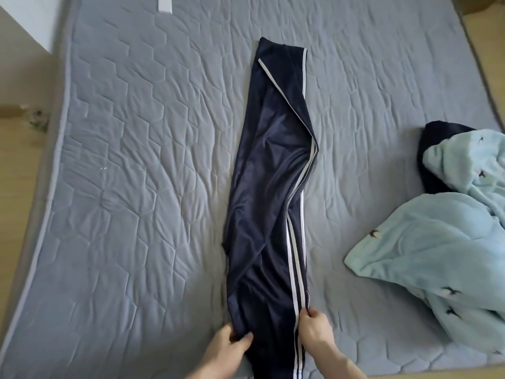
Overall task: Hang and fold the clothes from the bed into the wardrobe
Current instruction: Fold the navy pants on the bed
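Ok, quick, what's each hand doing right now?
Left hand: gripping the navy track pants at the near left edge.
Right hand: pinching their striped right edge.

Only two forearms and their hands show, entering from the bottom edge of the view. The left hand and the right hand are both bare, with no gloves, rings or watch to be seen. No sleeve covers either forearm as far as the frame's edge.
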Available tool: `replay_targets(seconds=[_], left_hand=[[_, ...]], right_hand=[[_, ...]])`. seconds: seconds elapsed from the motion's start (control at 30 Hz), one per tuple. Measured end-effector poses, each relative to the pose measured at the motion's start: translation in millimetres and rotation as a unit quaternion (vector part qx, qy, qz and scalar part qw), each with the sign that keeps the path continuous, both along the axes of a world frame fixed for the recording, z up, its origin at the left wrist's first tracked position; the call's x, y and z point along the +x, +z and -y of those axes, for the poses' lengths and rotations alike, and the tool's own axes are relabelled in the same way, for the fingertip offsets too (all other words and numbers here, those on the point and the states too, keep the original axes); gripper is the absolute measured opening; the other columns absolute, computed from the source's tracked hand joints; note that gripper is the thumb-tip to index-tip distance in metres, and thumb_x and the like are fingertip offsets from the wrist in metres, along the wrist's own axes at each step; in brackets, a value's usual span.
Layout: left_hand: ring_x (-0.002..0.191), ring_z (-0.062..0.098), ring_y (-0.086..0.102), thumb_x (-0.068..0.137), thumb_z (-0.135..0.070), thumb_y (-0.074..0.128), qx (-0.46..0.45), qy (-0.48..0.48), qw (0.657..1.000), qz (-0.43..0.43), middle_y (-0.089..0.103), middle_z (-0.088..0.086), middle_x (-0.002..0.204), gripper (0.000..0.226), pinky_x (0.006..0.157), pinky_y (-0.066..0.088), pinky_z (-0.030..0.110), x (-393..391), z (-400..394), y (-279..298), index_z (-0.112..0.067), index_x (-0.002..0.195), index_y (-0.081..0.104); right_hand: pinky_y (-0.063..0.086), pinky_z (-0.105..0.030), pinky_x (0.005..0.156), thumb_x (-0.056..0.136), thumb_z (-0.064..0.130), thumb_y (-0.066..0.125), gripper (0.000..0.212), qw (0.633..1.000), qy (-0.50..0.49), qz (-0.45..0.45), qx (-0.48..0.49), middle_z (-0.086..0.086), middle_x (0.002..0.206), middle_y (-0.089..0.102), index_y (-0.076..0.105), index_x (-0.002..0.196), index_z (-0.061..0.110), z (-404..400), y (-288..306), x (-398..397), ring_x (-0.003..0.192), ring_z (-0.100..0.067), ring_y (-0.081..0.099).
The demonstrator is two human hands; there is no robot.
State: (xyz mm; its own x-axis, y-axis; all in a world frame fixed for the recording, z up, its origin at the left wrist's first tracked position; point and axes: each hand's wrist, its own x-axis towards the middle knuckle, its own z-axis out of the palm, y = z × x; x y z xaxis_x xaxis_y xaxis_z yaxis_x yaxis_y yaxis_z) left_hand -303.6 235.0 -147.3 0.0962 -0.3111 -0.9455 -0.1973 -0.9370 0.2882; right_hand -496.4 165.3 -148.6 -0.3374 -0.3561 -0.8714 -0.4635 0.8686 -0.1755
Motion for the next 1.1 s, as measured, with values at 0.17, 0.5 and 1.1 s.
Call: replay_targets(seconds=[0.17,0.5,1.1], left_hand=[[0.131,0.025,0.054,0.102,-0.033,0.052,0.025,0.044,0.997,0.051,0.059,0.003,0.142,0.042,0.092,0.036,0.024,5,0,7,-0.019,0.14,0.057],[0.074,0.003,0.069,0.05,-0.061,0.076,0.042,0.005,0.995,-0.086,0.078,-0.014,0.081,0.044,0.07,0.05,0.024,10,-15,16,-0.037,0.087,0.08],[0.077,-0.004,0.058,0.091,-0.045,0.068,-0.107,0.057,0.985,0.121,0.063,-0.019,0.093,0.023,0.062,0.039,0.018,23,112,99,-0.034,0.102,0.051]], right_hand=[[0.049,-0.032,0.08,0.103,0.032,0.047,0.032,0.999,0.029,0.012,0.028,-0.004,0.081,0.067,0.069,0.094,0.011,-21,8,-11,0.078,-0.023,0.062],[0.062,-0.043,0.088,0.098,0.019,0.064,0.015,0.986,-0.034,0.157,0.043,-0.004,0.097,0.079,0.068,0.113,0.016,-34,24,-8,0.091,-0.021,0.076],[0.054,-0.028,0.055,0.093,0.016,0.064,0.034,0.959,-0.193,0.197,-0.062,-0.003,0.067,0.068,0.058,0.124,0.028,68,104,10,0.051,-0.019,0.053]])
